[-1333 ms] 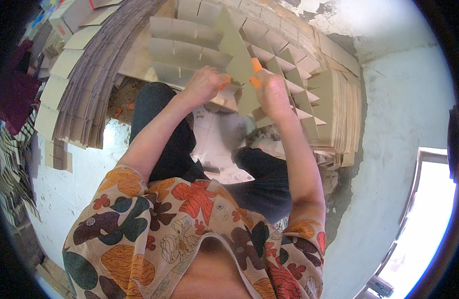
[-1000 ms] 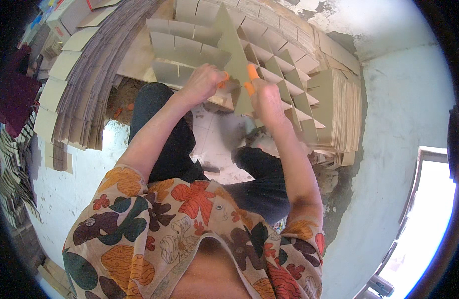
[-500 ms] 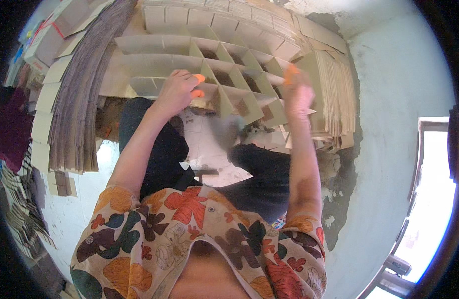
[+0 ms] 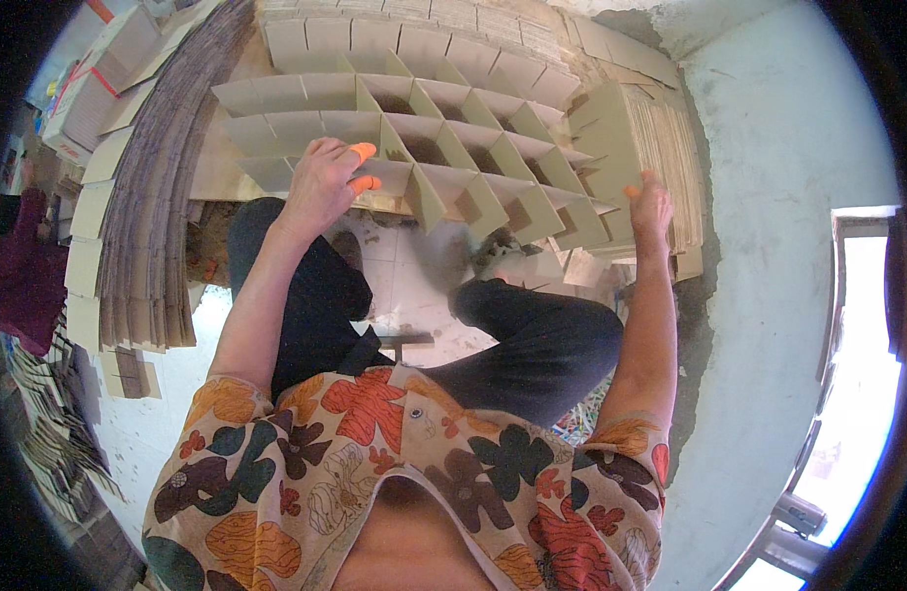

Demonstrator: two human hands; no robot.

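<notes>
your left hand (image 4: 320,187) grips the cardboard divider grid (image 4: 424,128) | right hand (image 4: 652,207) at 3 o'clock, grasp unclear | steady both edges evenly

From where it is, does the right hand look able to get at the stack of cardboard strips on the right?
Probably yes. The right hand is already at the stack of cardboard strips, its fingertips about touching the near edge, with nothing between them.

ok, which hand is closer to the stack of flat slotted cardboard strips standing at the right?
Right. The right hand reaches the stack of strips, fingertips at its front face. The left hand grips the cardboard grid divider, well left of it.
</notes>
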